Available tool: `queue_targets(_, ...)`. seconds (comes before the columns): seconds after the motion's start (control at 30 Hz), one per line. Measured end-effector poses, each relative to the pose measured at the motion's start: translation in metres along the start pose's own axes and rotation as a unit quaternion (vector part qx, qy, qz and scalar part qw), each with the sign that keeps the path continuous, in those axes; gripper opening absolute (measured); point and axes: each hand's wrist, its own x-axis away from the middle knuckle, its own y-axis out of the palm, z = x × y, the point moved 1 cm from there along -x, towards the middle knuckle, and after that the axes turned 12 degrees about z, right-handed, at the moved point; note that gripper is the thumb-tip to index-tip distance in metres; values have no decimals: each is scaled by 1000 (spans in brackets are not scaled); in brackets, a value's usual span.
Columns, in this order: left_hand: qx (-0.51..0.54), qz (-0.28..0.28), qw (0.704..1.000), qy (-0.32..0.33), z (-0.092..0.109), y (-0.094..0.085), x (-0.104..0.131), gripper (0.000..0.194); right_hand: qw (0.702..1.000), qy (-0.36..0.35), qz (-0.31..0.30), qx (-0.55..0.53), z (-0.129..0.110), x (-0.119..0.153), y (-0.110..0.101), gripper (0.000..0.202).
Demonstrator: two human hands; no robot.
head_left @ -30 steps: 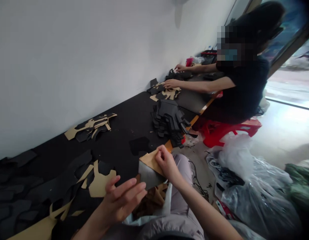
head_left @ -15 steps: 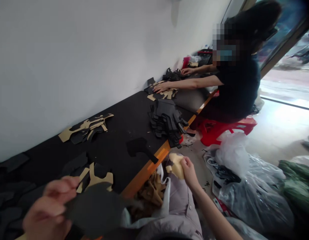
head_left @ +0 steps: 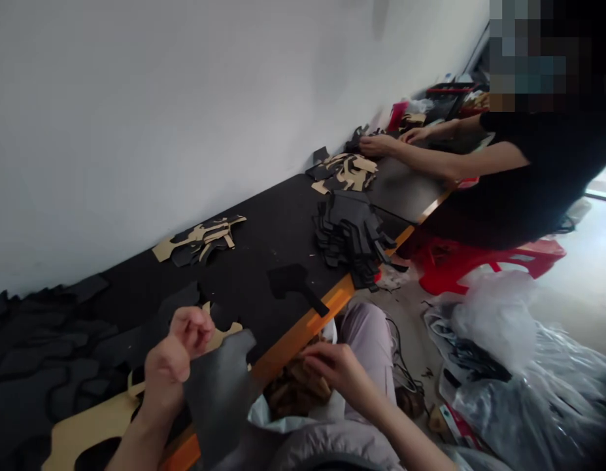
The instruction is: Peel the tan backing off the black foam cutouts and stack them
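Observation:
My left hand (head_left: 178, 347) is closed on the edge of a flat black sheet piece (head_left: 219, 392), which hangs over the table's front edge. My right hand (head_left: 335, 366) is over a white plastic bag (head_left: 270, 422) of tan scraps (head_left: 297, 389). Its fingers are stretched out, with nothing visible in them. Beneath my left forearm a tan sheet with cut-outs (head_left: 87, 425) sticks out, and a smaller tan scrap (head_left: 224, 333) lies behind the held piece. One loose black cut piece (head_left: 295, 281) rests near the orange table edge.
Many black pieces (head_left: 42, 353) cover the table's left end. Tan and black scraps (head_left: 199, 239) lie by the wall. A black stack (head_left: 352, 226) overhangs the edge. A co-worker (head_left: 542, 163) sits right, handling pieces. A red stool (head_left: 493, 261) and clear bags (head_left: 508, 353) are on the floor.
My right hand has moved left to the bag, and the tan scrap it held is no longer in it. My left hand has moved right with the black piece. The view has turned left.

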Motion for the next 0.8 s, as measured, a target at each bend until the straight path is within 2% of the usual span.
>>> queue_targets(0.07, 10, -30, 999, 19, -2, 4, 1, 58, 996, 2, 28, -83, -36, -4, -8, 21)
queue_targets(0.17, -12, -83, 995, 52, -2, 10, 2, 55, 985, 9, 5, -172, -75, -11, -7, 22)
queue_targets(0.3, -39, -112, 990, 79, -2, 14, 5, 54, 960, 57, -61, -269, -94, -14, 6, 25)
queue_targets(0.4, -66, -113, 988, 77, -3, 13, 6, 51, 951, 68, -76, -292, -96, -13, 12, 26)
queue_targets(0.5, -82, -108, 988, 76, -7, 10, 5, 50, 956, 62, -53, -283, -92, -13, 13, 26)
queue_targets(0.6, -50, -93, 991, 80, -12, 5, 1, 52, 958, 74, -3, -278, -75, -13, 12, 25)
queue_targets(0.7, -62, -89, 991, 83, -12, -2, -5, 45, 976, 63, -4, -208, -40, -8, 11, 17)
queue_targets(0.77, -109, -102, 986, 73, -10, -9, -7, 35, 993, 29, -29, -107, -9, 1, 11, 6)
queue_targets(0.8, -134, -110, 983, 63, -9, -11, -8, 29, 998, 7, -28, -51, 6, 6, 10, 6)
